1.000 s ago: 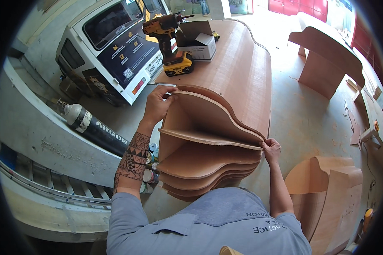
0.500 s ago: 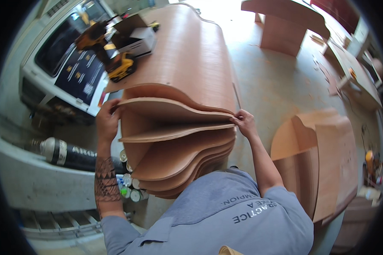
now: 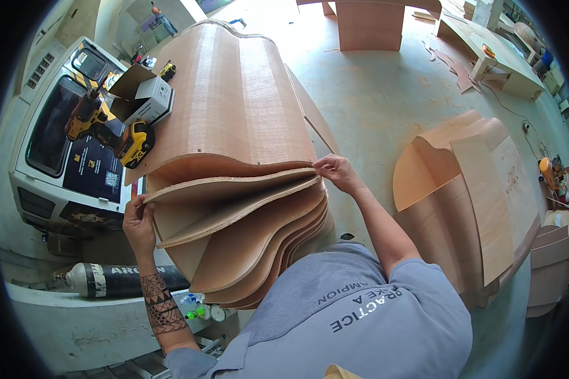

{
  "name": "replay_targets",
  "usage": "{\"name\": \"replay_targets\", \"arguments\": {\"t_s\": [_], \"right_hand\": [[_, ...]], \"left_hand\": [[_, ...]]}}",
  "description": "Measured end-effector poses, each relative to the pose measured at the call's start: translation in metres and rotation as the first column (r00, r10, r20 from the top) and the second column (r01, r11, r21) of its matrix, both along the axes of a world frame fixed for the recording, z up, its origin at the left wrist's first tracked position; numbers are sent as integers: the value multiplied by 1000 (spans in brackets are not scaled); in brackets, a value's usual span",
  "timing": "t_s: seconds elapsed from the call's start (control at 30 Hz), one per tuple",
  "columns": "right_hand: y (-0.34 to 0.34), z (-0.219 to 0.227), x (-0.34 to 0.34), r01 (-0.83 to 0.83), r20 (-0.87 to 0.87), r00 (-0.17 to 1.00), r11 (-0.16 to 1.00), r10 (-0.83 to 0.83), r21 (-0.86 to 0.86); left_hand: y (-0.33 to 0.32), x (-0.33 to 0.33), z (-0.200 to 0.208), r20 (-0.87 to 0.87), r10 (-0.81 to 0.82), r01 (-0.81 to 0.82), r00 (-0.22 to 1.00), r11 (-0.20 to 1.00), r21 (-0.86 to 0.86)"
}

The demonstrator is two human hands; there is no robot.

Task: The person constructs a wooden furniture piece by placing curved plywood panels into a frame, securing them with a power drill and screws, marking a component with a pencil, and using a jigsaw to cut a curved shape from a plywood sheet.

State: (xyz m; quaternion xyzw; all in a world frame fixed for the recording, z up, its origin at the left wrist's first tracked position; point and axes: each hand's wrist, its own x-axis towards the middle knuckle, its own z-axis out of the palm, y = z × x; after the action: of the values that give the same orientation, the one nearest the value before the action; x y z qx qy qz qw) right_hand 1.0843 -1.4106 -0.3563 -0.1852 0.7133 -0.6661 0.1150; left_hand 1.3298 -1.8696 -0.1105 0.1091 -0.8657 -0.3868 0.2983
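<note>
A curved plywood panel [image 3: 234, 183] with a wavy edge spans the space between my hands. My left hand [image 3: 139, 222] pinches its left corner, fingertips on the edge. At the opposite end, the fingers of my right hand [image 3: 337, 173] close round the right corner, close to the large curved plywood form [image 3: 234, 107] behind. Just below, a second curved sheet [image 3: 243, 213] leans apart from the held one, leaving a dark wedge-shaped gap. More wavy plywood sheets [image 3: 259, 243] are stacked nearer my body, their lower part hidden by my shirt.
A yellow-black cordless drill [image 3: 133, 144] and an opened small box [image 3: 153, 100] rest on the large form's left side. Left stand a white van [image 3: 41, 167] and a dark gas cylinder [image 3: 133, 280]. Another curved plywood piece [image 3: 449, 208] stands right; a low wooden bench [image 3: 487, 54] lies beyond.
The whole view has shifted, so the plywood and both hands appear farther left and the right hand slightly higher. Both hands keep their hold on the panel's ends.
</note>
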Motion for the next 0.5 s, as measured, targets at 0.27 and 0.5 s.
{"name": "replay_targets", "arguments": {"t_s": [0.27,0.5], "right_hand": [[-18,40,-2,-40,-325,935,951,145,307],[-13,36,-5,20,-441,894,977,77,211]], "left_hand": [[3,-3,5,10,-8,8,1000,1000,-20],[13,3,11,26,60,-58,998,995,-76]]}}
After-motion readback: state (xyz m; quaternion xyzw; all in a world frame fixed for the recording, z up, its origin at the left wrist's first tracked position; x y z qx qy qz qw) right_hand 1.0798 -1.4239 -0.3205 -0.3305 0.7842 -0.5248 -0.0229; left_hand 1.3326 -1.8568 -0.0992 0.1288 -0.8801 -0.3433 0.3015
